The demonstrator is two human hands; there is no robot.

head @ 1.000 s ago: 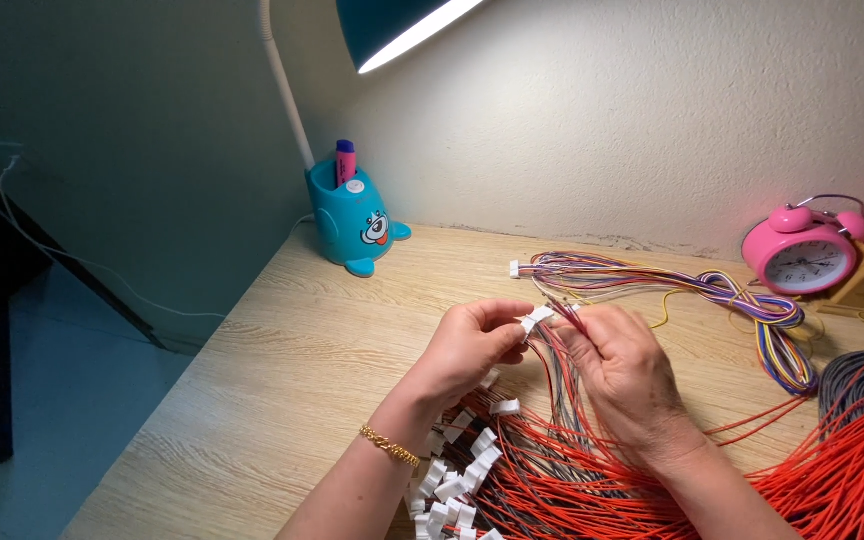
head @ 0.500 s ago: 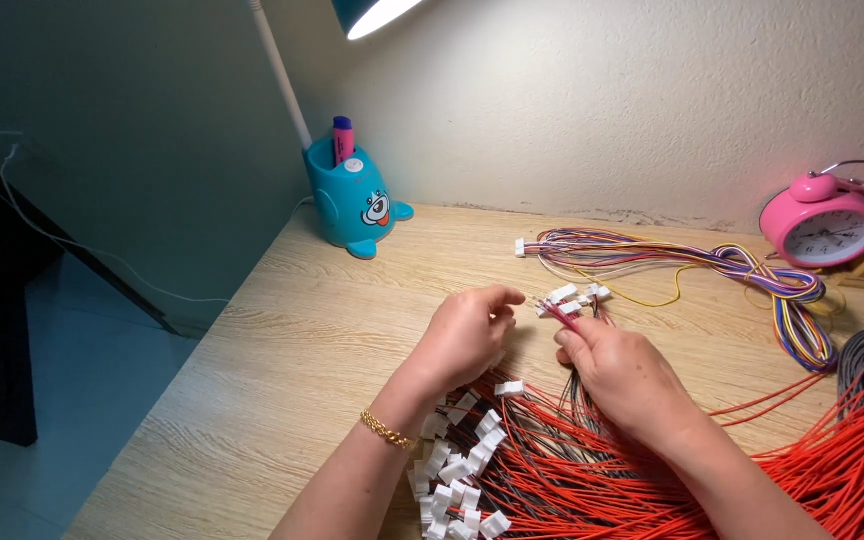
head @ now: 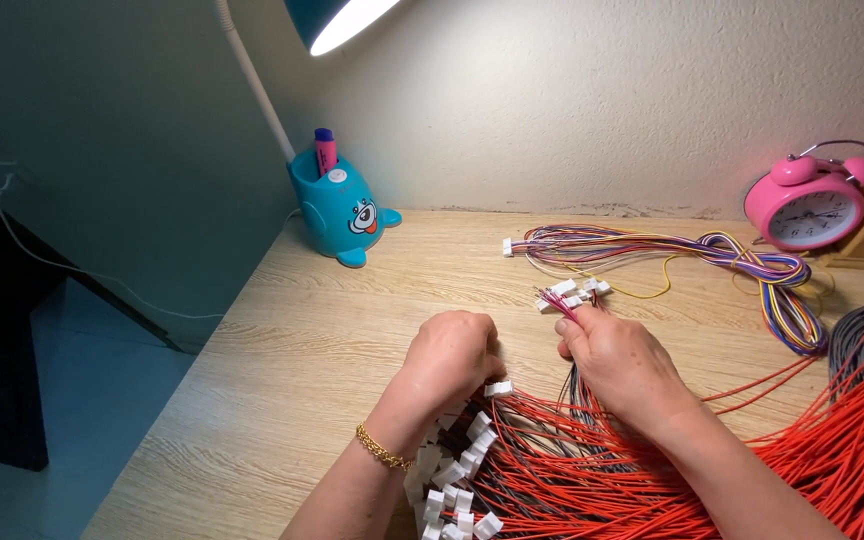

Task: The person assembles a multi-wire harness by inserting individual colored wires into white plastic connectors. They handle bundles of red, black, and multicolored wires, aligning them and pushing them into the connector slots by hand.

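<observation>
Red wires (head: 592, 480) fanned on wooden desk (head: 282, 350), left hand (head: 449, 358) fisted among them, right hand (head: 620, 362) pinching white-plugged ends (head: 574, 293)

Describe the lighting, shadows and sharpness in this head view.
Head view: the desk lamp at the top edge is blown out to white and lights the wall and wooden desk warmly; the far left falls into dark teal shadow. Both hands, left hand and right hand, and the red wires look sharp, with no motion blur.
</observation>
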